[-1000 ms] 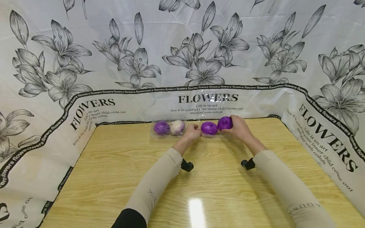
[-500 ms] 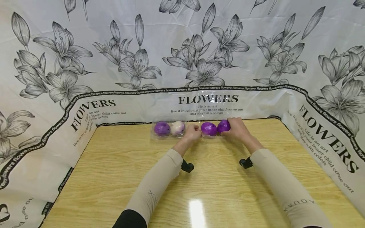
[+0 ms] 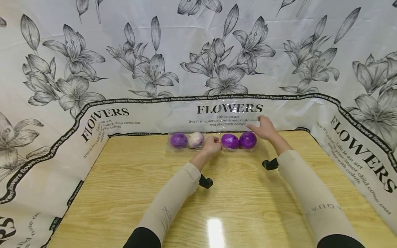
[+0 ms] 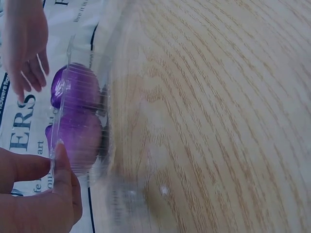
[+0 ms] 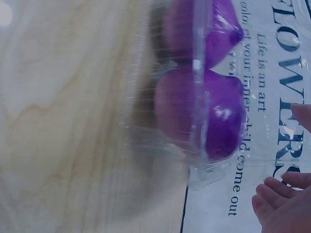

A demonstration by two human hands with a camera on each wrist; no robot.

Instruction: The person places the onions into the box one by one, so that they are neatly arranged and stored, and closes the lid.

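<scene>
A clear plastic box (image 5: pixel 198 97) at the back of the table holds two shiny purple round things with small pointed tips, one on the left (image 3: pixel 230 141) and one on the right (image 3: pixel 247 140). Its see-through lid stands raised against the cloth. My left hand (image 3: pixel 212 145) pinches the box's left rim between thumb and fingers, as the left wrist view shows close up. Above and right of the box, my right hand (image 3: pixel 265 128) is apart from it, fingers extended and holding nothing.
Left of my left hand, a second clear box holds a purple round thing (image 3: pixel 179 140) and a whitish one with purple patches (image 3: pixel 196 140). A flower-printed cloth (image 3: pixel 149 113) rises right behind the boxes and along both sides of the wooden table (image 3: pixel 242 193).
My right hand has lowered the rightmost purple round thing into the box, let go of it and moved up and to the right. The left hand keeps its pinch on the rim.
</scene>
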